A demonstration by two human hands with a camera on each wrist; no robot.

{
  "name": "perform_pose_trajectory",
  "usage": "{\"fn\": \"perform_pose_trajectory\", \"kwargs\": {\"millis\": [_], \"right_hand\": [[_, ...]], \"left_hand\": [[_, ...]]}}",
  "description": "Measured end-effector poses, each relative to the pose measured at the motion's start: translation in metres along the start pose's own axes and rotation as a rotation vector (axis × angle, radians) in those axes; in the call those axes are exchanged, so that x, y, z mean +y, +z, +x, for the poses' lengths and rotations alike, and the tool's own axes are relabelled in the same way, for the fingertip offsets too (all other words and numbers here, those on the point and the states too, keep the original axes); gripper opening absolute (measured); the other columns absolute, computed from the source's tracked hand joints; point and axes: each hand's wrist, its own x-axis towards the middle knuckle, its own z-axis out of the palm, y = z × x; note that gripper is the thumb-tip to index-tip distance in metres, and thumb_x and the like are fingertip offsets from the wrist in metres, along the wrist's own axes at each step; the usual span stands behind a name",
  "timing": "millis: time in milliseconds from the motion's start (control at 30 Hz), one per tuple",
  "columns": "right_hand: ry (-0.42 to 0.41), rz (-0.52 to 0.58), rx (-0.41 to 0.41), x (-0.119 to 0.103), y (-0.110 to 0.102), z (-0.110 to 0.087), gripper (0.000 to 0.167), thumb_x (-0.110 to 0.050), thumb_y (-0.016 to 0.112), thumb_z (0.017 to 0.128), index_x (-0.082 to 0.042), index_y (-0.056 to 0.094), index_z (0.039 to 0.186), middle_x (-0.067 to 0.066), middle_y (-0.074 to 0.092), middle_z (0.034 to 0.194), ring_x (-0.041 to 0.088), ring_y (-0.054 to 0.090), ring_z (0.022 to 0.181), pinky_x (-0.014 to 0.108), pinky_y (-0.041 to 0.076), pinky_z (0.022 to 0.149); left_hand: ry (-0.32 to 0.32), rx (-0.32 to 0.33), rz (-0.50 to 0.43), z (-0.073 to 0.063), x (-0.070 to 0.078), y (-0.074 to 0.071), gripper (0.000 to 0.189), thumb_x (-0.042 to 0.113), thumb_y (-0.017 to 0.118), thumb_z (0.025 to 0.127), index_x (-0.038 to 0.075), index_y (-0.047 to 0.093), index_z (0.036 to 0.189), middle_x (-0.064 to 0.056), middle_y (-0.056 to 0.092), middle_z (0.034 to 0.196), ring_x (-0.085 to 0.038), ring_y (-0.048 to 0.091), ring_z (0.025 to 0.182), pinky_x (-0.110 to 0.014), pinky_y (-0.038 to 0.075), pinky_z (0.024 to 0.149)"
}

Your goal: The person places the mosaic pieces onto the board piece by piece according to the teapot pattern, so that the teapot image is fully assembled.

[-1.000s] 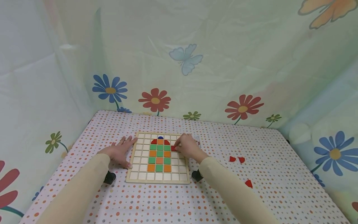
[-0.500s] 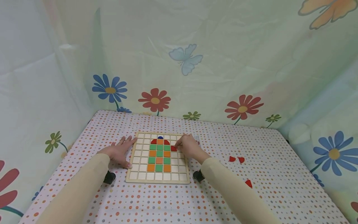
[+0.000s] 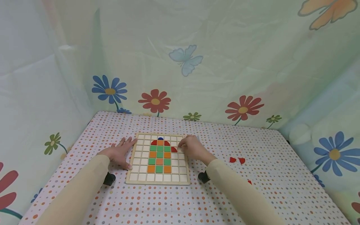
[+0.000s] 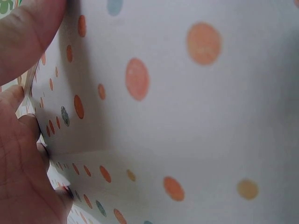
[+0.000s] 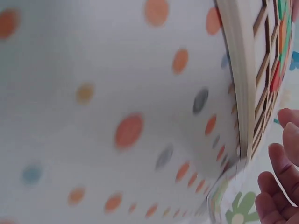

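Note:
A wooden grid board [image 3: 157,183] lies on the table with a figure of green, orange, red and blue tiles in its middle. Fingers spread, my left hand [image 3: 118,153] rests against the board's left edge. My right hand [image 3: 192,148] hovers above the board's upper right part. Its loosely bent fingers [image 5: 280,161] hold nothing that shows. Just left of the fingertips, a red quarter-round tile [image 3: 174,150] sits in a square beside the green row. In the right wrist view, the board's edge [image 5: 240,79] runs along the right hand's side.
Two red tiles, one a quarter-round tile [image 3: 232,160] and one a similar red piece [image 3: 242,160], lie on the dotted tablecloth [image 3: 157,206] to the right. Another red piece [image 3: 249,182] is partly hidden by my right sleeve. A patterned card [image 5: 219,191] shows beyond the board.
My right hand has let go of the red quarter-round tile and drawn back slightly to the right. The tile stays on the board. My left hand has kept its place.

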Motion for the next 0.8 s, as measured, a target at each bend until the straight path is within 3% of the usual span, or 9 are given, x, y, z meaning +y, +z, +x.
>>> {"fn": "perform_pose_trajectory", "kwargs": {"millis": [167,533,800], "right_hand": [[0.008,0.01,0.009,0.009,-0.009,-0.007,0.019,0.002,0.065,0.096,-0.007,0.079,0.103,0.011,0.072,0.113,0.029,0.064,0.115,0.043,0.057,0.098],[-0.033,0.014,0.017,0.045,-0.034,-0.037,0.02,0.004,0.063,0.097,-0.004,0.077,0.108,0.013,0.072,0.116,0.034,0.064,0.115,0.049,0.056,0.096],[0.003,0.01,0.017,0.075,-0.054,-0.065,0.022,0.004,0.062,0.098,-0.004,0.076,0.112,0.017,0.068,0.118,0.04,0.061,0.118,0.054,0.055,0.095]], "left_hand": [[-0.002,-0.001,0.005,0.0,-0.001,0.0,0.117,0.021,0.089,0.077,0.009,0.013,0.165,-0.025,-0.001,0.171,-0.049,-0.007,0.157,-0.071,-0.002,0.123],[-0.01,-0.005,0.011,0.0,0.0,-0.001,0.117,0.021,0.089,0.078,0.01,0.012,0.165,-0.025,-0.001,0.171,-0.048,-0.008,0.157,-0.071,-0.002,0.123],[-0.004,-0.004,0.014,0.001,-0.001,-0.001,0.117,0.023,0.089,0.078,0.01,0.011,0.165,-0.025,-0.001,0.171,-0.049,-0.008,0.157,-0.072,-0.001,0.123]]}}
